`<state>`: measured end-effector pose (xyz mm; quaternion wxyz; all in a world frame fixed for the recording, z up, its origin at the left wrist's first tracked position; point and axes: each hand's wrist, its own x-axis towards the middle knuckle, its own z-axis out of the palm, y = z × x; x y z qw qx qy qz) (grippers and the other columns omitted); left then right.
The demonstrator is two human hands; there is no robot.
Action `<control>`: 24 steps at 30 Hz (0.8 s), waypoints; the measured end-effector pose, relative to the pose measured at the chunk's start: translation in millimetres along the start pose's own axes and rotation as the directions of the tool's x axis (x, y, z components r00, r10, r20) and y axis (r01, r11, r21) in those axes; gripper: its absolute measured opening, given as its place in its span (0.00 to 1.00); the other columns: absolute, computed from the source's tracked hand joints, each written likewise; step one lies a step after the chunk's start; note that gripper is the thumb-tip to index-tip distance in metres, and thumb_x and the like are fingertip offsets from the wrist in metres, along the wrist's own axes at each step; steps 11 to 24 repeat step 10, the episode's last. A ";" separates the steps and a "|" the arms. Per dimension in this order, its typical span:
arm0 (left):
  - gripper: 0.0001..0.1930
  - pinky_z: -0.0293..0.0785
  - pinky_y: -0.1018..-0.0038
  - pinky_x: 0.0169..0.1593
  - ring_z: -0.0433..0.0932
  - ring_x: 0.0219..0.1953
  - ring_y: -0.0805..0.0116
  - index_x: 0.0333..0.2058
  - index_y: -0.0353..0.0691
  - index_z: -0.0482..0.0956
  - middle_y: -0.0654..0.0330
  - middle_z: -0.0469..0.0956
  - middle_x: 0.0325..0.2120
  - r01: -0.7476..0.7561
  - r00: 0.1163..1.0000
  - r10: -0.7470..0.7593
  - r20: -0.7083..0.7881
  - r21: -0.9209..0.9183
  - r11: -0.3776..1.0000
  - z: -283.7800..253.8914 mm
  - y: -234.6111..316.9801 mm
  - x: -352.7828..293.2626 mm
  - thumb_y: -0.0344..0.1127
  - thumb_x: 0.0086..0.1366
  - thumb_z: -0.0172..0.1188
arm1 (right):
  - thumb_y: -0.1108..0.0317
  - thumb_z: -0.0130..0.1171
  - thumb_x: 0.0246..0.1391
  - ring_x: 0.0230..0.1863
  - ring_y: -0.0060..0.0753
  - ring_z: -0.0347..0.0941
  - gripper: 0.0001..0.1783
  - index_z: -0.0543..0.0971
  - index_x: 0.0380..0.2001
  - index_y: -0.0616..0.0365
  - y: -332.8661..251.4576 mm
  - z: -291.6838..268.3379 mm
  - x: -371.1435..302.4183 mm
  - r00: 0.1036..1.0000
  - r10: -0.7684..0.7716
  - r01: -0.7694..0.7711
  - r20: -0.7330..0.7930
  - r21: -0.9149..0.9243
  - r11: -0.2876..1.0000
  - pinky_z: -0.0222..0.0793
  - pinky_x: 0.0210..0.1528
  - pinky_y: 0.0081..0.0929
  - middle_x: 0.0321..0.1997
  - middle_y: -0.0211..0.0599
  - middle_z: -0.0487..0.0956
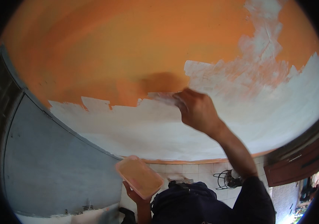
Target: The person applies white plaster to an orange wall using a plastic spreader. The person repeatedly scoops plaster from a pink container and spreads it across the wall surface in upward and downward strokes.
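My right hand (198,110) is raised to the wall, its fingers closed around a flat pale putty spreader (164,98). The spreader is somewhat blurred and its edge lies against the wall, where orange paint meets a smeared white coat (129,128). Low down, my left hand (131,193) grips a shallow pinkish plastic tub (155,178) from below and the side. The tub is tilted, and what lies inside is hard to make out.
The orange wall (103,48) has ragged white patches at the upper right. A grey door (51,160) in a metal frame is at left. Below are a tiled floor (191,168), a small dark metal stand (224,180) and, at right, a brown wooden panel (297,164).
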<state>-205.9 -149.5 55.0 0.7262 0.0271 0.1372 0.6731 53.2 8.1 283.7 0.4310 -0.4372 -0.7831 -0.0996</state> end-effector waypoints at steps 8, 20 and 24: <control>0.38 0.61 0.42 0.60 0.66 0.59 0.48 0.65 0.48 0.55 0.54 0.64 0.60 -0.026 0.998 0.026 -0.055 -0.005 1.000 -12.4 -5.8 5.6 0.67 0.64 0.43 | 0.74 0.59 0.41 0.31 0.45 0.78 0.10 0.80 0.31 0.62 -2.4 -11.5 76.9 0.976 -0.216 0.186 0.007 -0.536 0.824 0.77 0.28 0.39 0.28 0.43 0.76; 0.38 0.61 0.42 0.60 0.67 0.59 0.48 0.65 0.48 0.55 0.54 0.64 0.60 -0.036 0.997 0.036 -0.066 -0.008 0.999 -12.9 -7.9 4.5 0.67 0.64 0.43 | 0.73 0.59 0.43 0.34 0.47 0.79 0.15 0.83 0.38 0.52 -10.0 -41.8 111.1 0.981 -0.190 0.148 -0.049 -0.445 0.883 0.78 0.28 0.41 0.31 0.44 0.78; 0.38 0.61 0.42 0.60 0.67 0.59 0.48 0.65 0.48 0.55 0.54 0.64 0.60 -0.036 0.997 0.036 -0.066 -0.008 0.999 -12.9 -7.9 4.5 0.67 0.64 0.43 | 0.73 0.59 0.43 0.34 0.47 0.79 0.15 0.83 0.38 0.52 -10.0 -41.8 111.1 0.981 -0.190 0.148 -0.049 -0.445 0.883 0.78 0.28 0.41 0.31 0.44 0.78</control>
